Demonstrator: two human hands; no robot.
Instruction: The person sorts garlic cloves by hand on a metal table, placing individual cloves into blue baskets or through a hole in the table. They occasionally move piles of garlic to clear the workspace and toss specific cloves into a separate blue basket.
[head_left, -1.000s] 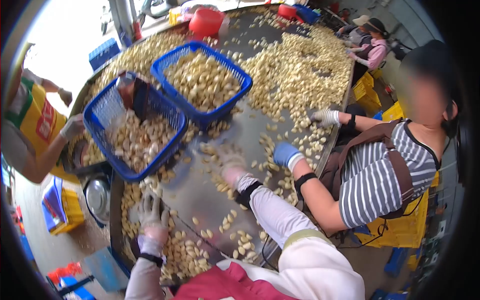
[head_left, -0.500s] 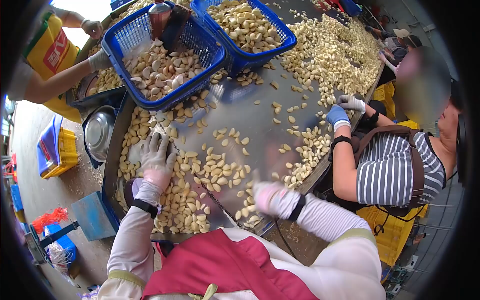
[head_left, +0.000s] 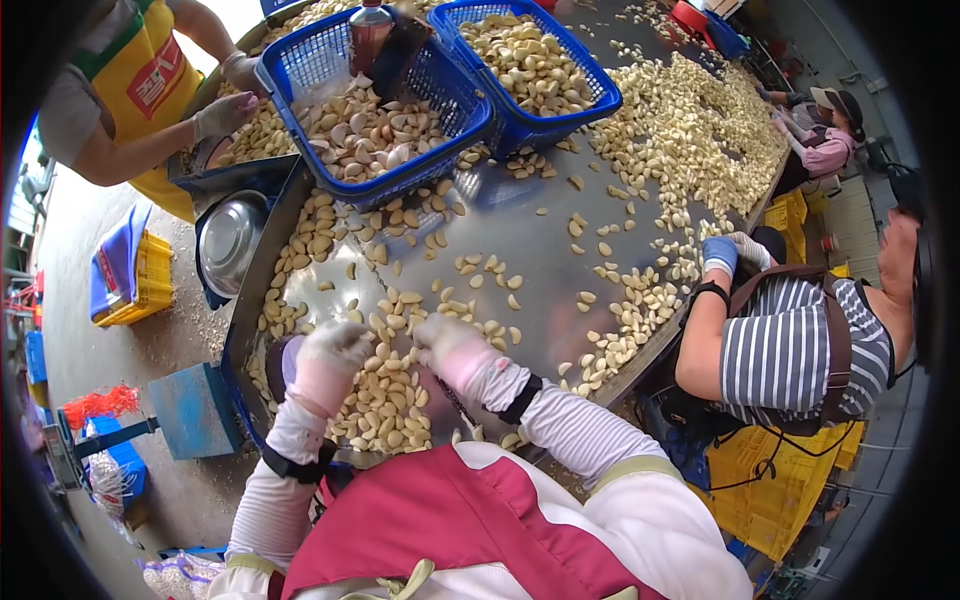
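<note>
Loose peeled garlic cloves [head_left: 385, 405] cover the near part of the metal table [head_left: 525, 270]. My left hand [head_left: 335, 360], in a whitish glove with pink at the wrist, is over the left side of this pile with its fingers curled. Opposite it, my right hand [head_left: 455, 350] is closed just above the cloves, its fingertips pointing left. Whatever either hand pinches is too small or hidden. A thin dark chain [head_left: 457, 402] runs across the table beneath my right hand. Beside my left wrist is a purple rounded object [head_left: 291, 358], partly covered.
Two blue baskets [head_left: 440, 178] [head_left: 600, 103] of garlic stand at the far side. A metal bowl [head_left: 232, 245] sits left of the table. A co-worker in stripes [head_left: 780, 355] sits at the right edge; another in a yellow apron [head_left: 155, 85] stands at left. A blue plate [head_left: 195, 410] juts near my left.
My left hand has drawn back and its spread fingers have curled. My right hand has moved left, close to the left one. The view has shifted slightly.
</note>
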